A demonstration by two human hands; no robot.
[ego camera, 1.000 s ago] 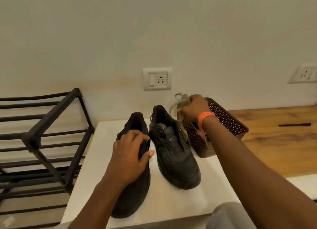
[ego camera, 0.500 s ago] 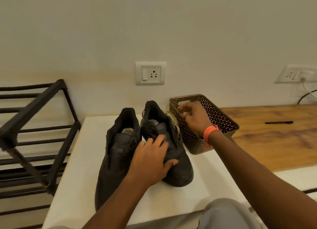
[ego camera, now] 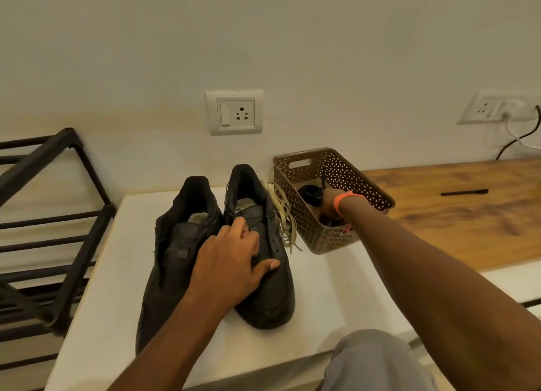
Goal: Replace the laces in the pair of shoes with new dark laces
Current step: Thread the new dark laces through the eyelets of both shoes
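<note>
1. The pair of shoes stands side by side on the white table [ego camera: 336, 297], heels toward the wall, toes toward me; the left shoe [ego camera: 172, 261] and the right shoe [ego camera: 269, 288] both run long-axis away from me, touching along their inner sides.
2. The old pale laces [ego camera: 282, 215] lie in a loose heap between the right shoe and the brown basket [ego camera: 319, 235], draped against the shoe's outer side; the right shoe's eyelets look bare, so I judge it ready for lacing.
3. The new dark laces [ego camera: 311, 194] sit as a dark bundle inside the basket, just to the right of the shoes; this is the relation the coming move turns on, since the bundle must travel leftward and a little toward me to reach the right shoe's eyelets.
4. My right hand [ego camera: 329, 201] is down inside the basket, right at that bundle, so it is far the nearer hand; the basket wall and my own wrist hide the fingers, and I cannot tell whether they are pinching the laces or only touching them.
5. My left hand [ego camera: 231, 261] lies on the right shoe's tongue and vamp, fingers bent loosely over the top, thumb spread along the toe side; it steadies the shoe rather than clasping it.
6. The left shoe's lacing I cannot read; it is too dark.
</note>
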